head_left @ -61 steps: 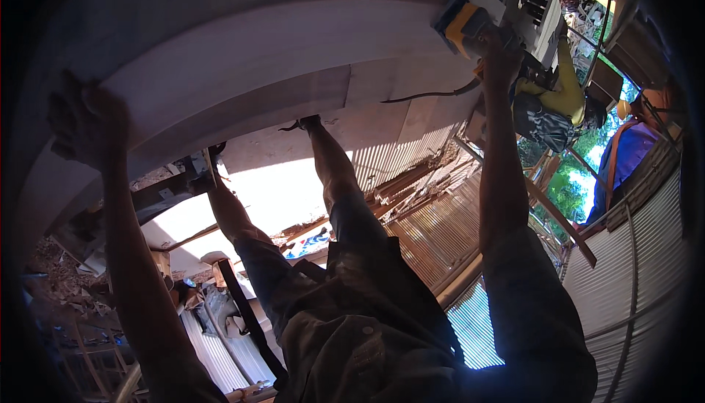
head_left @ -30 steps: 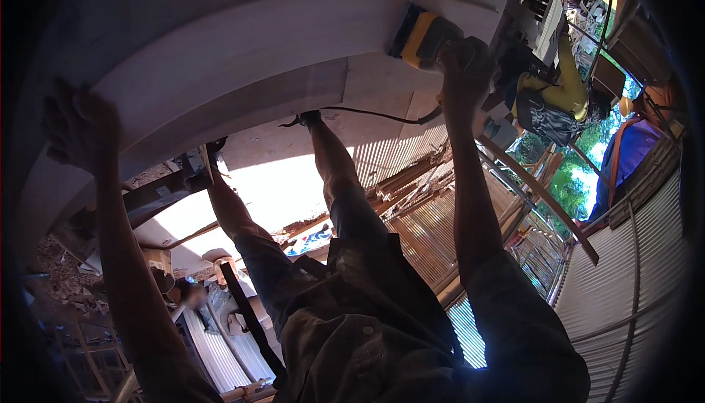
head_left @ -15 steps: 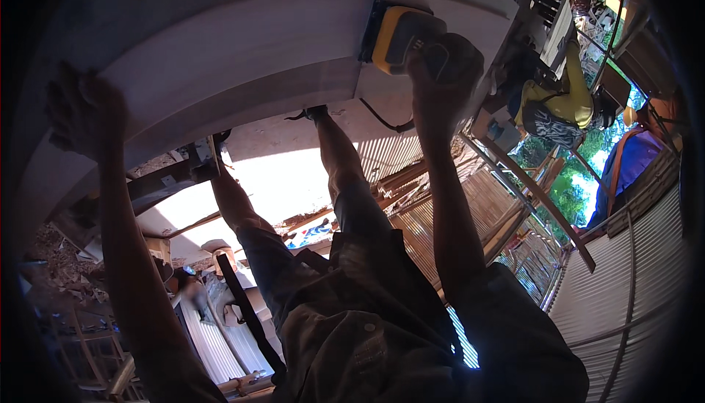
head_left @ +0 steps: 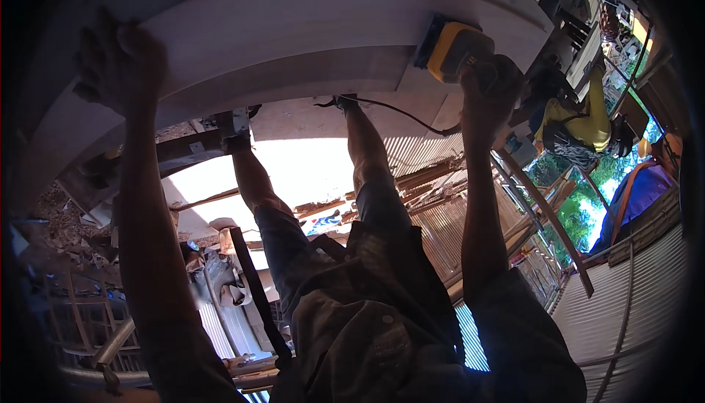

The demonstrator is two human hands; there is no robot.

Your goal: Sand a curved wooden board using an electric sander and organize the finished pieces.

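A pale, long wooden panel [head_left: 294, 17] with a curved-looking edge stretches across the top of the view. My right hand [head_left: 498, 98] is wrapped round the grip of a yellow and black power sander [head_left: 454, 49]. The sander's dark pad faces the panel near its right end; whether it presses on the wood is hard to see. At the panel's left part, my left hand [head_left: 126, 65] lies on the wood with its fingers spread, holding nothing. A black cord [head_left: 411, 116] hangs in a curve below the panel, close to my right forearm.
Below the panel, my legs stand by a brightly sunlit floor patch [head_left: 297, 171]. A person in yellow [head_left: 598, 120] is at the far right. Bamboo slats [head_left: 470, 227], a slanting wooden bar [head_left: 547, 219] and corrugated sheeting [head_left: 639, 315] lie to the right. Scrap clutters the left.
The whole view has shifted, so the panel and both hands appear farther right. Against the panel, the sander has moved slightly to the right in my right hand. My left hand stays on the wood.
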